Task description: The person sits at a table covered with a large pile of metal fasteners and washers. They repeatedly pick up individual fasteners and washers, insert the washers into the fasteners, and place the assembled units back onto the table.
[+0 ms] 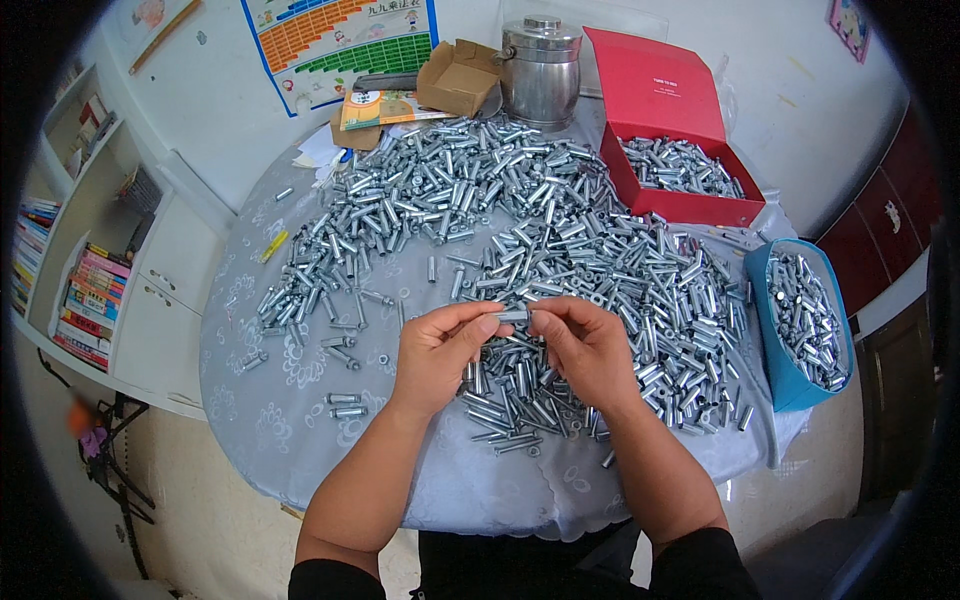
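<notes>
Between my two hands, just above the pile, lies a short silvery expansion bolt (pixel 514 316), held level. My left hand (pixel 437 352) pinches its left end with thumb and forefinger. At the other end, the thumb and fingers of my right hand (pixel 588 350) close round the tip, which they partly hide. Beneath and beyond both hands spreads a large heap of loose metal sleeves and bolts (pixel 660 300). To the left, a few assembled bolts (pixel 345 400) lie apart from the heap.
A red box (pixel 680 205) with its lid raised, full of metal parts, stands at the back right. A blue fabric bin (pixel 790 385) of bolts sits at the right edge. Behind the heap are a steel canister (pixel 541 75) and a cardboard box (pixel 458 78). A yellow marker (pixel 274 246) lies left.
</notes>
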Motion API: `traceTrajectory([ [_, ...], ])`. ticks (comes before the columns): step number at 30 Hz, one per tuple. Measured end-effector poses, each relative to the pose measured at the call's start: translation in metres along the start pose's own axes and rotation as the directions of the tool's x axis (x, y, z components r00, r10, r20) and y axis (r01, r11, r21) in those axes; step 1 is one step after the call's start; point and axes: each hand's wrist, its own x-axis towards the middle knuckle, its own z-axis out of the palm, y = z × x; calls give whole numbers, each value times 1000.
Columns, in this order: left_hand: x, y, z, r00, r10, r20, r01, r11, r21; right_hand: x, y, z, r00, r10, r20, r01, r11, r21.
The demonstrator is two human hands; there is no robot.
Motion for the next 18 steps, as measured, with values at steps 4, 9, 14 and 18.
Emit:
traceTrajectory([
  [4, 2, -3, 1, 999, 12, -34, -12, 1000, 0, -2, -3, 4, 997, -67, -23, 68, 998, 12],
  [9, 2, -5, 2, 999, 43, -20, -43, 999, 12, 0, 4, 3, 988, -148, -34, 148, 989, 6],
  [14, 1, -4, 2, 999, 28, -18, -28, 1000, 10, -1, 1, 1, 999, -33, -17, 34, 998, 58],
  [18, 1, -5, 1, 999, 22, -31, -22, 1000, 10, -2, -3, 7, 989, -123, -81, 126, 991, 40],
])
